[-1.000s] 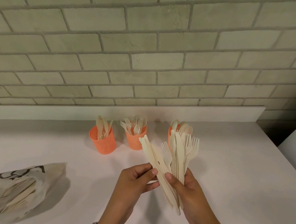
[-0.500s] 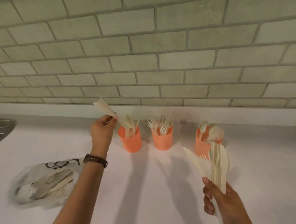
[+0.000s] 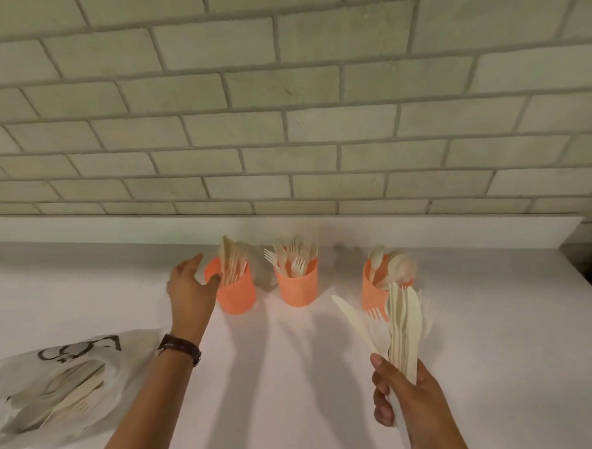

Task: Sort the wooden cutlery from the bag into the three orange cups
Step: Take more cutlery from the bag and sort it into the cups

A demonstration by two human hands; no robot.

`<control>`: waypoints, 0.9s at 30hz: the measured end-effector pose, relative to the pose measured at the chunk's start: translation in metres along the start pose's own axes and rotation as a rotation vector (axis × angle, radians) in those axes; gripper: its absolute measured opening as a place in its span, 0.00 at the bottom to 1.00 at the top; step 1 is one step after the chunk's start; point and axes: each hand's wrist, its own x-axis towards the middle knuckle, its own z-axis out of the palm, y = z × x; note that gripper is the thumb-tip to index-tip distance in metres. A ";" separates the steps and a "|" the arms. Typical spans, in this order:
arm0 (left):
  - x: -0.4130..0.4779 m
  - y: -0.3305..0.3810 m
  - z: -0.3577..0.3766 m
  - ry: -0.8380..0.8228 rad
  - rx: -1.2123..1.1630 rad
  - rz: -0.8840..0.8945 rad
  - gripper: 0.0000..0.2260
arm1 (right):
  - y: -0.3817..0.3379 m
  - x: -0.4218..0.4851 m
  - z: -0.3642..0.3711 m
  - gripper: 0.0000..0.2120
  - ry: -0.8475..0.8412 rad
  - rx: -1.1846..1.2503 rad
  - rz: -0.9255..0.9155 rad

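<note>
Several knives point(image 3: 231, 262) now in left cup point(image 3: 238, 297); left hand point(image 3: 188, 291) empty, slack; right grip point(image 3: 406, 393) round cutlery bundle point(image 3: 404, 318).

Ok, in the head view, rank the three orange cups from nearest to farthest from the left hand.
1. Knife cup, leftmost, right by the left hand.
2. Fork cup, in the middle.
3. Spoon cup, rightmost, behind the wooden cutlery held in the right hand.

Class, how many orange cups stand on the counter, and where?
3. Left cup, holding knives, beside the left hand; middle cup, holding forks; right cup, holding spoons, partly behind the bundle in the right hand. None appears hidden.
</note>
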 end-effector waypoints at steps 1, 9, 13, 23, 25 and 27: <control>-0.017 0.008 -0.002 0.013 -0.059 0.020 0.20 | -0.001 -0.001 0.000 0.08 -0.002 0.014 -0.007; -0.169 0.079 0.001 -0.559 -0.495 -0.120 0.05 | -0.006 -0.015 0.004 0.13 0.006 0.020 -0.077; -0.198 0.090 0.011 -0.651 -0.624 -0.218 0.05 | -0.007 -0.024 0.008 0.18 -0.033 -0.067 -0.113; -0.173 0.081 -0.002 -0.647 -0.797 -0.432 0.05 | -0.006 -0.025 0.004 0.21 -0.137 -0.088 -0.059; -0.148 0.078 -0.011 -0.501 -0.770 -0.347 0.08 | -0.002 -0.024 0.001 0.21 -0.136 -0.091 -0.044; -0.112 0.073 -0.023 -0.290 -0.694 -0.218 0.09 | 0.002 -0.021 -0.001 0.19 -0.121 -0.100 -0.037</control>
